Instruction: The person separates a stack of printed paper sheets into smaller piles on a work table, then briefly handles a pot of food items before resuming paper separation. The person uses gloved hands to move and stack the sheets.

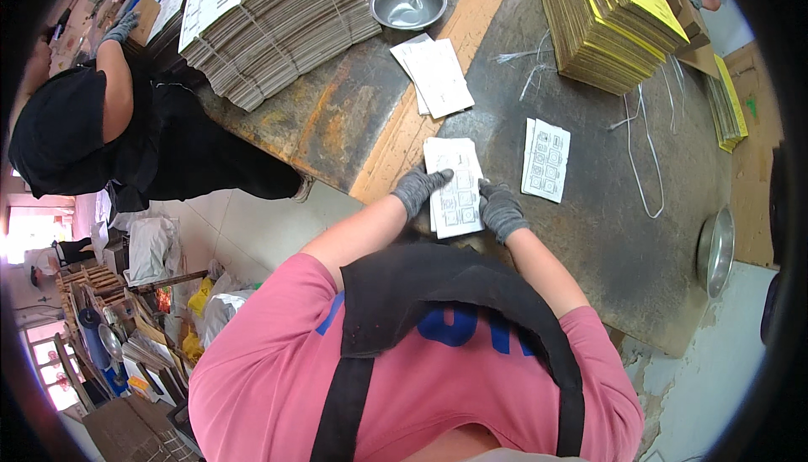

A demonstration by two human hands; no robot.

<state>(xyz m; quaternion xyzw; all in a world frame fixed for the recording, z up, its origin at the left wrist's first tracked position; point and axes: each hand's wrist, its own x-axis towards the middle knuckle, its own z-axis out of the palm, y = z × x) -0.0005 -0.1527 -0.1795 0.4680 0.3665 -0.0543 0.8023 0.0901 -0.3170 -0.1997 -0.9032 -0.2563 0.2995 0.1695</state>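
1. At the near edge of a worn dark worktable (332,146), in front of the person's chest, a slim stack of white printed sheets (459,197) is held between two grey-gloved hands
2. The left hand (421,190) is clamped on the stack's left long side, thumb lying over the top sheet, the fingers beneath hidden
3. The right hand (503,211) is closed against the right long side, its thumb at the edge; how far its fingers reach underneath cannot be told
4. The stack's long axis points away from the body, the far end leaning slightly left; whether its underside touches the table cannot be told
5. To the right, apart from the held stack, a pile of printed cards (547,161) lies flat, clearly nearer the right hand, its far end leaning slightly right
6. Just beyond the held stack, slightly left, a fanned pile of pale sheets (446,79) partly overlaps a brown strip (400,138) crossing the table, touched by neither hand
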